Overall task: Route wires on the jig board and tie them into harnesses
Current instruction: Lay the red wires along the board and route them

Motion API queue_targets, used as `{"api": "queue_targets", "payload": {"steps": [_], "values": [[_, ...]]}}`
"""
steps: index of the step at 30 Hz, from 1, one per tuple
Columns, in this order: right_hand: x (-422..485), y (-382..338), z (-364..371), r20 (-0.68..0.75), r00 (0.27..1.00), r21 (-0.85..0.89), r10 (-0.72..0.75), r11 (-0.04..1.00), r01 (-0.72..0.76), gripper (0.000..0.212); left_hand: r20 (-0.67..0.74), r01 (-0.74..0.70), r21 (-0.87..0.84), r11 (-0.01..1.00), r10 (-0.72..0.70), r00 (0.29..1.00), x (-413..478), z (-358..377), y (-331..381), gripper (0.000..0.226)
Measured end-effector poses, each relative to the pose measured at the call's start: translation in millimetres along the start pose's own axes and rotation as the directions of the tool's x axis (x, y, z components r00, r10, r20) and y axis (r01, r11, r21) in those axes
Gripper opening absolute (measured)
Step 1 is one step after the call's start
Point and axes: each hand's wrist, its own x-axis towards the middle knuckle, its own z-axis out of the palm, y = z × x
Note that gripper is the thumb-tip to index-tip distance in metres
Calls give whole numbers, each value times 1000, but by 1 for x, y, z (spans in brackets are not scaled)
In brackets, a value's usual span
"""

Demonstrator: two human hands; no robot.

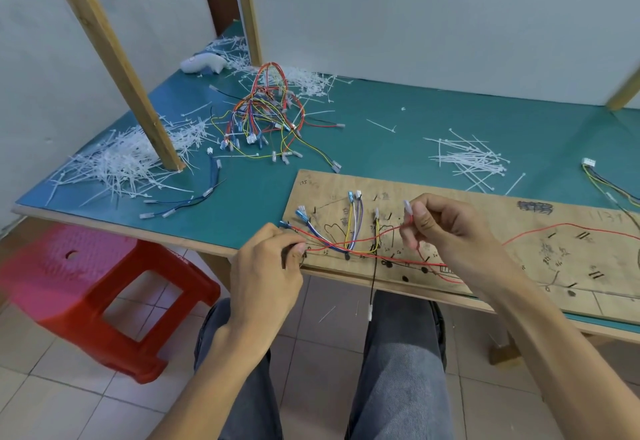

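Above the knees (398, 353), the hands are working apart: the left hand (266, 266) is pinching wire ends (290, 252) at the jig board (485, 218) edge, and the right hand (446, 228) is pinching the red wire (418, 252), seemingly light and limp, just behind its terminal (408, 205), likely the surest hold.

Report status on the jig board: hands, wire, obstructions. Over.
Right grip pinches the red wire by its terminal above the jig board. Left grip pinches wires at the board's left edge. Black wire dangles off the front; nothing blocking.
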Motion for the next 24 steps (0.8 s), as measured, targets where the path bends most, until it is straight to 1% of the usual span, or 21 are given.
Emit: {"api": "queue_targets", "payload": {"steps": [3,5,7,11,13,15,17,21,24], "values": [[-5,5,3,23,997,154,76,985,-79,43,24,-27,70,997,25,999,-2,-1,2,15],[-7,8,4,12,995,135,96,986,-97,39,34,-37,103,994,34,999,-6,0,3,18],[-8,10,5,-31,994,95,105,990,-101,28,33,-30,103,994,26,999,-8,2,2,17],[-2,9,6,-164,978,155,131,982,-106,23,-45,-17,54,998,19,999,-7,4,2,13],[3,7,6,-207,964,159,166,978,-134,22,-50,-21,82,996,26,998,-5,4,3,14],[6,7,4,-215,957,158,196,974,-164,24,-22,-48,162,986,52,998,-5,4,3,13],[4,7,1,-199,956,163,216,969,-185,20,18,-87,228,970,85,996,-5,3,2,16],[-6,6,-3,-175,947,151,269,958,-244,9,132,-192,272,943,161,978,-5,-1,-2,27],[-14,3,-5,-121,936,104,331,942,-320,12,193,-264,306,915,211,958,-6,-7,-5,29]]}}
